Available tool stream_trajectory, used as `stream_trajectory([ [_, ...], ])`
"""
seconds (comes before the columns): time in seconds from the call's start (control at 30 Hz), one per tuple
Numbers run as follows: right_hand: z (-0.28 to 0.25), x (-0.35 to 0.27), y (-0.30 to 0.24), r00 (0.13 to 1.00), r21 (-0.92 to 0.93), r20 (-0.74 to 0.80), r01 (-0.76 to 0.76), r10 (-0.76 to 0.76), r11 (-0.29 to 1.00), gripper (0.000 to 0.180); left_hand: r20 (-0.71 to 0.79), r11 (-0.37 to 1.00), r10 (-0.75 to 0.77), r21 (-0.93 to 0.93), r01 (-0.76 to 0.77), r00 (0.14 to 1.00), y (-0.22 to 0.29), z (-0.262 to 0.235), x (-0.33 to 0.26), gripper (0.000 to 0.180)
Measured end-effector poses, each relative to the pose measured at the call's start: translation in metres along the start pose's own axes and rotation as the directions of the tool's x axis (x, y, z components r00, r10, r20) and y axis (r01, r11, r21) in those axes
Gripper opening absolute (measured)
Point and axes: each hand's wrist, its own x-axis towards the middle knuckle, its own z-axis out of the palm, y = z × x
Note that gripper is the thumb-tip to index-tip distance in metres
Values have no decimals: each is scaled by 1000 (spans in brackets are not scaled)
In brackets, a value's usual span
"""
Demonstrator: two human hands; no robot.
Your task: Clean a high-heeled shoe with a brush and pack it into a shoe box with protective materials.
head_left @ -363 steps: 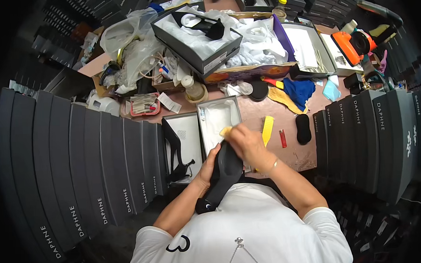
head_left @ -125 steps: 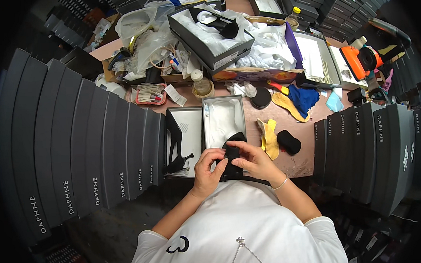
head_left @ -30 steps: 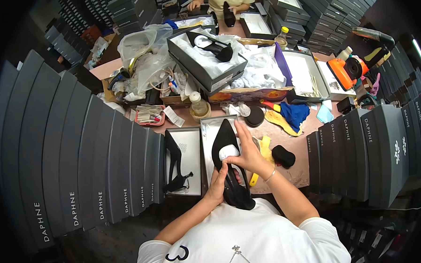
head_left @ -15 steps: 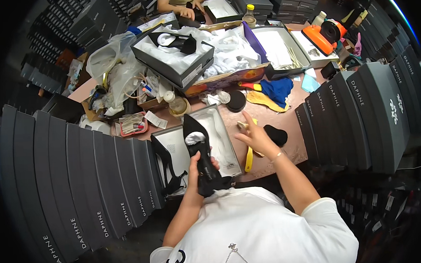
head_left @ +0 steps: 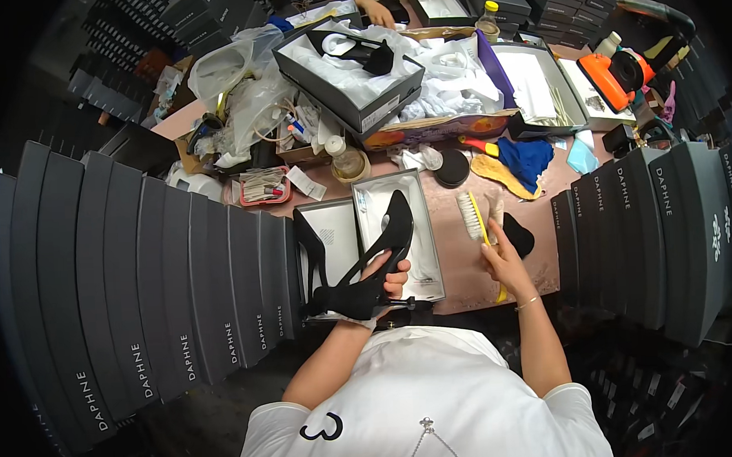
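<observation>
My left hand (head_left: 394, 278) is closed round a black high-heeled slingback shoe (head_left: 398, 225), its pointed toe turned up and its heel toward my right. My right hand (head_left: 511, 267) grips a brush (head_left: 471, 216) with white bristles and a yellow handle, held upright beside the shoe but apart from it. A beige piece I cannot make out (head_left: 495, 201) shows just behind the brush. Under my left hand lies an opened shoe box (head_left: 435, 258) with white lining. A second black heeled shoe (head_left: 310, 243) rests in its left half.
Stacks of dark shoe boxes (head_left: 160, 278) rise at left and right. A black oval item (head_left: 520, 236), a black round tin (head_left: 452, 169), a yellow insole (head_left: 503, 177) and a blue cloth (head_left: 527, 167) lie at right. Another boxed shoe (head_left: 366, 50) stands behind; a co-worker's hand (head_left: 379, 14) is beyond.
My right hand, open before, has taken hold of the yellow-handled brush and raised it. My left hand has turned the shoe from sole-up onto its side. The view has shifted.
</observation>
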Motion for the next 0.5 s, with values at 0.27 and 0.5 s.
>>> stream_trajectory([
  [0.27, 25, -35, -95, 409, -569, 76, 766, -909, 297, 57, -30, 988, -78, 134, 81, 997, 17, 1, 14, 32],
  [0.5, -95, 4, -103, 691, -951, 154, 297, -707, 83, 49, -137, 422, 284, 906, 4, 949, -24, 81, -4, 28],
])
